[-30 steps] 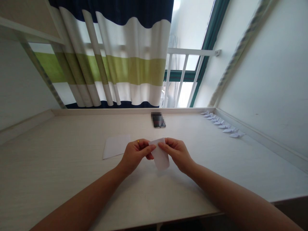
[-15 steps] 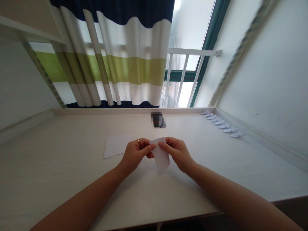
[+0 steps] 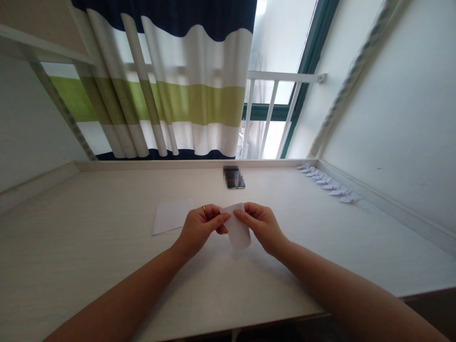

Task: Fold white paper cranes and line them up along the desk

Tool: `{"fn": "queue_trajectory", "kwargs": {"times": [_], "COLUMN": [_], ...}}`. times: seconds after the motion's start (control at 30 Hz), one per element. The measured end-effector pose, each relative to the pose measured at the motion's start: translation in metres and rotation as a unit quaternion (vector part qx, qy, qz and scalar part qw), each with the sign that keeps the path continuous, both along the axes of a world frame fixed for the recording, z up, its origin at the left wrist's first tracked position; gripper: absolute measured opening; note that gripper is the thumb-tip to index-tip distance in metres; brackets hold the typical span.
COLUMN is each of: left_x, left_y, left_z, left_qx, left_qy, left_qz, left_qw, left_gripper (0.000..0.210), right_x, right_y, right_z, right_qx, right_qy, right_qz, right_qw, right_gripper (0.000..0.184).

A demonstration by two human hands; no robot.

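Note:
A folded piece of white paper (image 3: 239,236) is held up between my two hands over the desk. My left hand (image 3: 204,225), with a gold ring on one finger, pinches its upper left edge, thumb on the near face. My right hand (image 3: 261,224) grips the upper right edge, its thumb also on the near face. The two thumb tips lie close together. Fingers behind the paper are partly hidden. Just beyond my left hand, a flat white sheet of paper (image 3: 169,216) lies on the desk, partly covered by that hand.
A dark phone (image 3: 235,178), partly pixelated, lies beyond my hands. Several white folded paper figures (image 3: 340,192) stand in a row along the right side of the pale desk (image 3: 89,247). A striped curtain (image 3: 199,104) and white railing (image 3: 272,114) are behind the desk's raised back edge.
Both hands keep the same grip on the paper. Its lower end looks slightly more closed together, with less of a back layer showing below. The whole view has shifted very slightly.

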State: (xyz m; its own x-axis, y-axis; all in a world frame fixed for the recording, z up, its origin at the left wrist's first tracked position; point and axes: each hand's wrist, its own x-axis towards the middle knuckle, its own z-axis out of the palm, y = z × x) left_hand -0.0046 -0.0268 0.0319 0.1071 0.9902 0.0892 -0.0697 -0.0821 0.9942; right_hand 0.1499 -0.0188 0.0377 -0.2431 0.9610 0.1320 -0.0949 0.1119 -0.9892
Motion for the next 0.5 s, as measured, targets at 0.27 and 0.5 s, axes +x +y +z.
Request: {"fn": "queue_trajectory", "kwargs": {"times": [0.27,0.5], "left_x": [0.0005,0.0004], "left_y": [-0.0008,0.0034], "left_z": [0.0004,-0.0034], "left_qx": [-0.005,-0.025], "left_qy": [-0.007,-0.027], "left_qz": [-0.001,-0.004], "left_qw": [1.000,0.999], "left_gripper": [0.017,0.018], "right_x": [0.0003,-0.0003], "right_y": [0.0004,0.0026], "right_z": [-0.0006,-0.0038], "right_qx": [0.003,0.000], "right_qy": [-0.014,-0.007], "right_qz": [-0.011,-0.005], "right_qw": [1.000,1.000], "right_gripper": [0.019,0.019]}}
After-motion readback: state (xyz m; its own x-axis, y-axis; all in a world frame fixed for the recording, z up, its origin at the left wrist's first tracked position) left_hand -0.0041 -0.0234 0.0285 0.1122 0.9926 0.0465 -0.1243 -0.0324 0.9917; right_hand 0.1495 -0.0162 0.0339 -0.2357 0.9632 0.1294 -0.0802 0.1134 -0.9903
